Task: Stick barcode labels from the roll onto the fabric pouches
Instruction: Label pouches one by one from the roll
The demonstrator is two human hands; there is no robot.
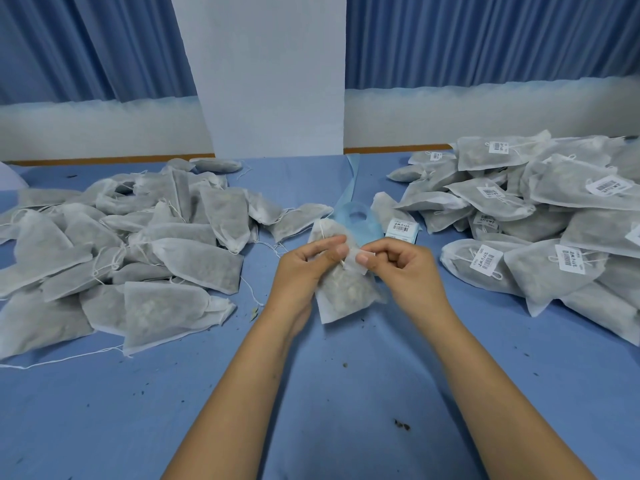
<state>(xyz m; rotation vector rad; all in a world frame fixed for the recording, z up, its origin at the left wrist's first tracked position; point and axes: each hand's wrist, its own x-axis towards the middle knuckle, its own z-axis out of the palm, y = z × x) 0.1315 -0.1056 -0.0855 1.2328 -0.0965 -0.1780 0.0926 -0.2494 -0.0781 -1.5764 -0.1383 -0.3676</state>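
Note:
My left hand (304,268) grips a filled white fabric pouch (349,292) above the middle of the blue table, thumb and fingers curled round its upper part. My right hand (398,265) pinches a small white label (356,261) against the pouch near its drawstring. Just behind the hands lies the label roll (360,220), pale blue backing with a hole in its core. One barcode label (401,229) shows on its loose end at the right.
A heap of unlabelled pouches (138,251) covers the table's left side. A heap of pouches with barcode labels (540,230) fills the right side. Blue cloth (329,393) with dark crumbs lies in front of me. Blue curtains and a white pillar stand behind.

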